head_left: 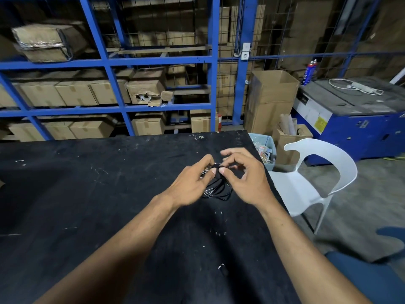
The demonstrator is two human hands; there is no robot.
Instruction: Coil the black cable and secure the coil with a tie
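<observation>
A coil of black cable [215, 189] rests on the black table [87, 194], near its right edge. My left hand [192, 185] pinches the top of the coil from the left with thumb and fingers. My right hand [245, 178] pinches the same spot from the right, thumb and forefinger closed on a small dark bunch there [217, 166]. Whether that bunch is a tie or cable I cannot tell. The loops hang below the two hands; part of the coil is hidden under my left palm.
A white plastic chair [311, 183] stands right of the table. A bin of scraps [265, 150] and open cardboard boxes [271, 99] sit behind it. Blue shelving with cartons [105, 62] lines the back. A blue machine [350, 126] stands far right.
</observation>
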